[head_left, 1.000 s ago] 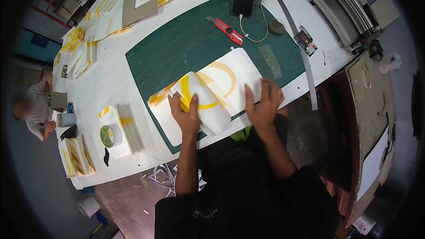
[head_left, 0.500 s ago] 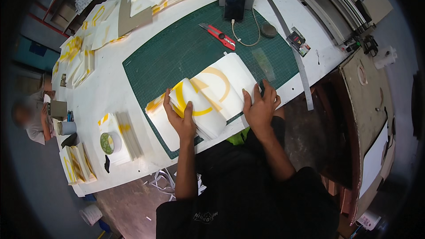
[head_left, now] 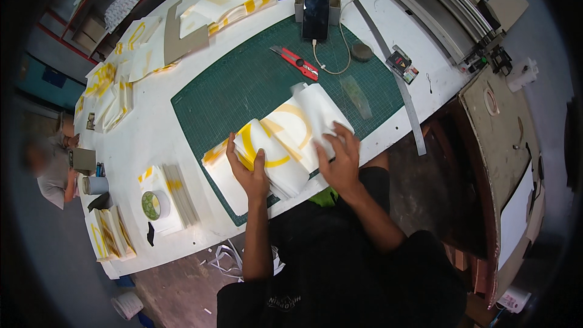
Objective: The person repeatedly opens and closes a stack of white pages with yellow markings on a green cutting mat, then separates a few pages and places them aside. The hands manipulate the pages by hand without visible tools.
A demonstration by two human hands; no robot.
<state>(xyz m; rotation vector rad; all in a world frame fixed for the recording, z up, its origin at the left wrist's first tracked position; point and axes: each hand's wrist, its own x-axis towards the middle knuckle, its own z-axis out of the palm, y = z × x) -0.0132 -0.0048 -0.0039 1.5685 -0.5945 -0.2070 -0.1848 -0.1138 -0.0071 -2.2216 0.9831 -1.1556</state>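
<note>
A stack of white paper sheets printed with yellow and pale-orange shapes lies on the green cutting mat, its left part folded over into a bulging flap. My left hand grips this flap from the left, thumb on top and fingers along its far side. My right hand is over the right part of the sheets, slightly blurred, with its fingers apart and bent; its fingertips are at the paper. Beyond the sheets, a red utility knife rests on the mat.
A phone leans on a grey stand with a cable attached. A steel ruler lies along the right side. Paper stacks cover the left side, and a cup sits on one. Another person is at far left.
My right hand has moved left from the paper's right edge onto the sheets, and the right part of the paper has shifted with a raised edge. My left hand keeps its grip.
</note>
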